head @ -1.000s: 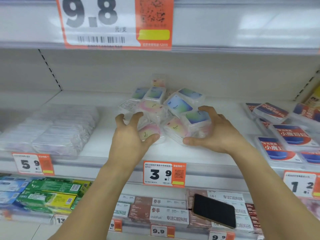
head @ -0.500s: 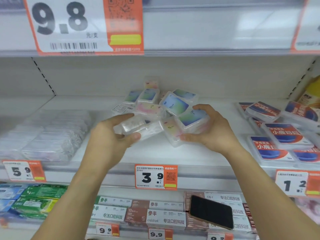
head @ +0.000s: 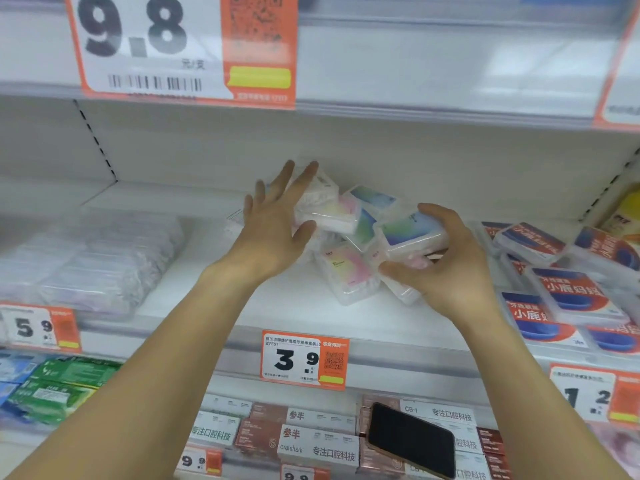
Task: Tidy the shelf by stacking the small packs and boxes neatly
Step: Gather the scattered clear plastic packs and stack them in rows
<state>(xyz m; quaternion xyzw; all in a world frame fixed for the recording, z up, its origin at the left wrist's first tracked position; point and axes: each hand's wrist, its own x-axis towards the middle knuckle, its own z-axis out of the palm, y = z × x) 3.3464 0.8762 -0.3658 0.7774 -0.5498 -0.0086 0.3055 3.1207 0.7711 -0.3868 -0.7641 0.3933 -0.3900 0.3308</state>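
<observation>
Squaring this heap of small boxes at mid-shelf, I press my left hand, spread flat, against its left side while my right hand clamps one box. I'd set that box level on top, edges lined up.

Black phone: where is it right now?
Head view, lower right: the black phone lies screen-up on the brown-and-white boxes one shelf below the pile of small packs, under the right hand and right of the 3.9 price tag.
</observation>
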